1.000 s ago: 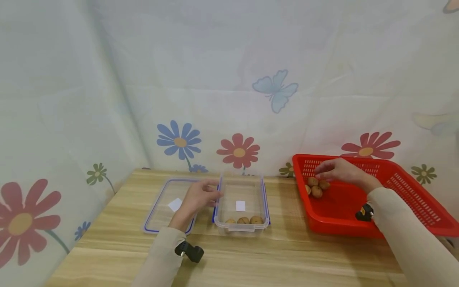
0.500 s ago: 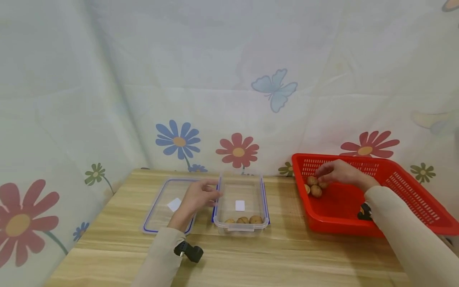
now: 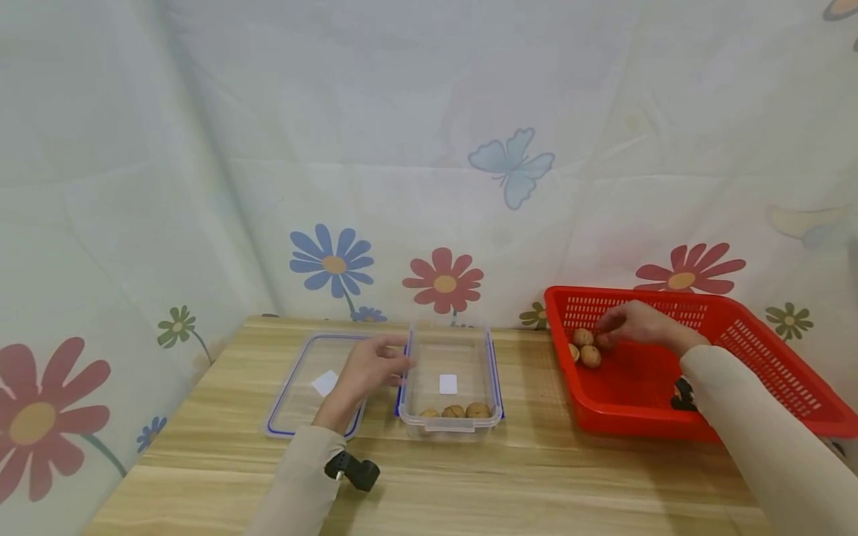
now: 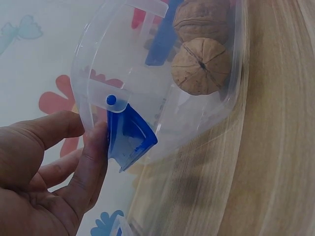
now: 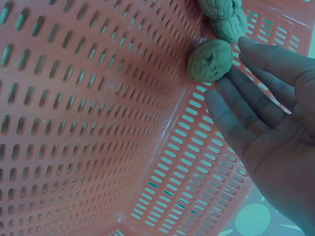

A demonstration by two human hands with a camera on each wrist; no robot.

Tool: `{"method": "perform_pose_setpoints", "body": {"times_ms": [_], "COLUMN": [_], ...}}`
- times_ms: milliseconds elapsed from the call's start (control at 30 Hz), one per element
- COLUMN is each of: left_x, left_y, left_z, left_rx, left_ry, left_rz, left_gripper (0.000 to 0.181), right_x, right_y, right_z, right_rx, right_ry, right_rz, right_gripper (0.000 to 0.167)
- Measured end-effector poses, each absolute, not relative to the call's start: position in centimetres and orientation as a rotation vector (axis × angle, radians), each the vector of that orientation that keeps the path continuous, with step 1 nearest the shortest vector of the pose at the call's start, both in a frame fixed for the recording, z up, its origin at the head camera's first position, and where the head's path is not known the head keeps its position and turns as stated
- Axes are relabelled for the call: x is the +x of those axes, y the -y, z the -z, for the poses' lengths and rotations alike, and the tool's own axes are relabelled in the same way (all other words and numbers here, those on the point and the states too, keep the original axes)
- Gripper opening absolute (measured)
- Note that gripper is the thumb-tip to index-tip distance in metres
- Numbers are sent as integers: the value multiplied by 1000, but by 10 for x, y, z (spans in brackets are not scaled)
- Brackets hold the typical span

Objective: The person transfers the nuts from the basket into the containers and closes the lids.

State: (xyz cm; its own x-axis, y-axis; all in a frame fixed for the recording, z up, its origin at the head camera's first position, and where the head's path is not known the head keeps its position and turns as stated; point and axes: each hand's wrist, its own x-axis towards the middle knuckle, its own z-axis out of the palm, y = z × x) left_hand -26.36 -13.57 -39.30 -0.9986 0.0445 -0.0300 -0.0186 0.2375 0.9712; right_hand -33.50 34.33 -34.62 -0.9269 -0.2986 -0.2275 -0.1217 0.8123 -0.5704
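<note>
My left hand (image 3: 375, 366) holds the left rim of a clear plastic box (image 3: 462, 424), thumb and fingers pinching the wall beside a blue latch (image 4: 130, 140). Inside the box, walnuts (image 3: 453, 411) lie in a row at the near end; two walnuts (image 4: 202, 66) show in the left wrist view. Over at the right, my right hand (image 3: 640, 324) reaches down into a red plastic basket (image 3: 643, 420). Its fingers stretch out around a walnut (image 5: 210, 60), fingertips at its side and thumb apart from it. Several walnuts (image 3: 585, 339) cluster in the basket's left corner.
A clear lid (image 3: 284, 406) with a blue seal lies on the wooden table (image 3: 429, 491) left of the box. A white label (image 3: 447, 384) shows in the box. Behind the table hangs a flowered curtain (image 3: 375, 186).
My right hand has lowered slightly toward the walnuts and its fingers have come over the rightmost one. The left hand and the box keep their place.
</note>
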Motion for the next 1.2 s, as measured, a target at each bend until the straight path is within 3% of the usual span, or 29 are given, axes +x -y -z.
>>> {"method": "perform_pose_setpoints", "body": {"times_ms": [600, 1200], "left_x": [-263, -264], "left_y": [135, 136], "left_z": [392, 393], "left_rx": [-3, 23], "left_ry": [-2445, -2423], "left_rz": [-1885, -1905], "left_gripper": [45, 46], "right_x": [-345, -333], "right_y": [-358, -346], "right_z": [356, 338], "right_rx": [-404, -352], "right_ry": [-2641, -2737], "right_rz": [769, 741], "right_gripper": [31, 41]}}
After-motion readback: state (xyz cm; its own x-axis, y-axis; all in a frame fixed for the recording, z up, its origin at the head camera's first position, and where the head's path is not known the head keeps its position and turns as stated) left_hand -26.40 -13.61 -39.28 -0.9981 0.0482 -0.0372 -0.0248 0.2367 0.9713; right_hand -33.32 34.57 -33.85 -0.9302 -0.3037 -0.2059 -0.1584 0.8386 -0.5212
